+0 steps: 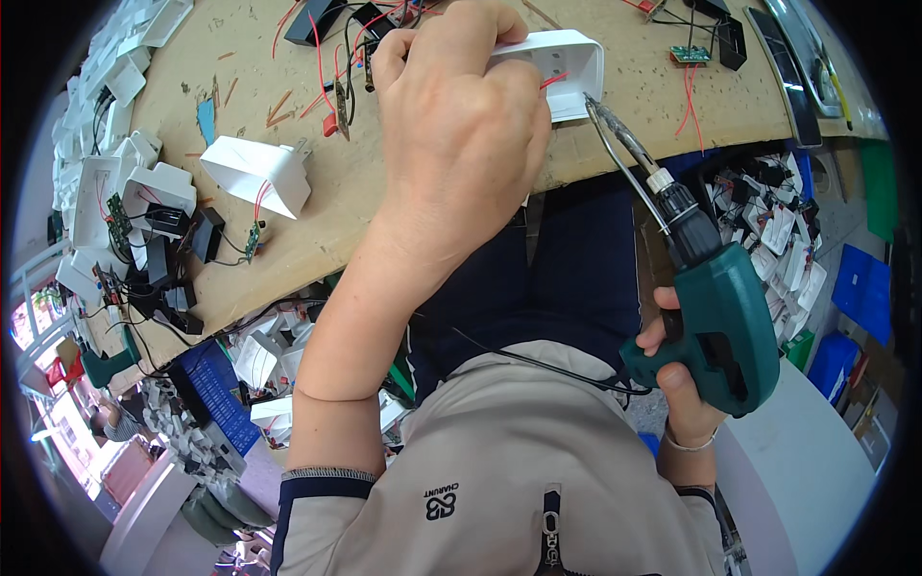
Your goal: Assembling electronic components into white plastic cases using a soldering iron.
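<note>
My left hand (466, 115) is closed round a white plastic housing (579, 72) at the table's front edge. Red wires (554, 81) show inside the housing's open side. In my right hand (680, 379) is a green pistol-grip soldering gun (725, 317), its grip wrapped by my fingers. Its metal tip and a thin feed tube point up and left, close to the housing's lower corner; whether they touch it I cannot tell. Left of my hand, a second white housing (252, 173) lies on its side with red wires running to a small green circuit board (254, 240).
Several white housings and black parts crowd the table's (331, 216) left side. A red switch (331, 125) with wires and a green board (690, 55) lie farther back. A dark phone-like slab (786, 82) rests at the right. Below the table, bins hold piled white parts (768, 230).
</note>
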Demonstrator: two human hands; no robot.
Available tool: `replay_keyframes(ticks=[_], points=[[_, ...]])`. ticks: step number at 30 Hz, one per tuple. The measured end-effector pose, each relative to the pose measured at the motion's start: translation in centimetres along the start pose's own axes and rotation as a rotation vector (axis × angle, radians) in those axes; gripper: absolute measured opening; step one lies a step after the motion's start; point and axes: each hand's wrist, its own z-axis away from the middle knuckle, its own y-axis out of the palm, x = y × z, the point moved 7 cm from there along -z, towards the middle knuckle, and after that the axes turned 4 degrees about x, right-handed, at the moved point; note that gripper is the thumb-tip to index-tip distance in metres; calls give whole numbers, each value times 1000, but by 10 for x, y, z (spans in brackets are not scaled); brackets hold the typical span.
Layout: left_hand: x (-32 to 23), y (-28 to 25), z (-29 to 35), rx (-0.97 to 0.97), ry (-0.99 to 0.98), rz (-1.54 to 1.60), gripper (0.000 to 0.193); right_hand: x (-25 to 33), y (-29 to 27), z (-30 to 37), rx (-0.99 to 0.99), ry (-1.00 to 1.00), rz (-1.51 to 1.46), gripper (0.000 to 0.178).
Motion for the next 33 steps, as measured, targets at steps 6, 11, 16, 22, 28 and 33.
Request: replay_keyframes(ticks=[6, 11, 16, 22, 28, 33], points=[[-1, 2, -3, 101, -76, -40, 8, 0, 4, 0, 6, -4, 36, 66], [-2, 3, -4, 141, -105, -77, 9, 0, 6, 0, 43, -40, 56, 64], [-1, 5, -3, 130, -127, -107, 8, -1, 8, -1, 26, 25, 41, 64], [-2, 5, -4, 154, -161, -130, 9, 2, 11, -8, 24, -3, 30, 63], [-3, 1, 1, 525, -510, -125, 9, 2, 12, -13, 26, -2, 43, 58], [-5, 3, -7, 267, -268, -160, 9, 3, 14, -16, 28, 3, 57, 56]])
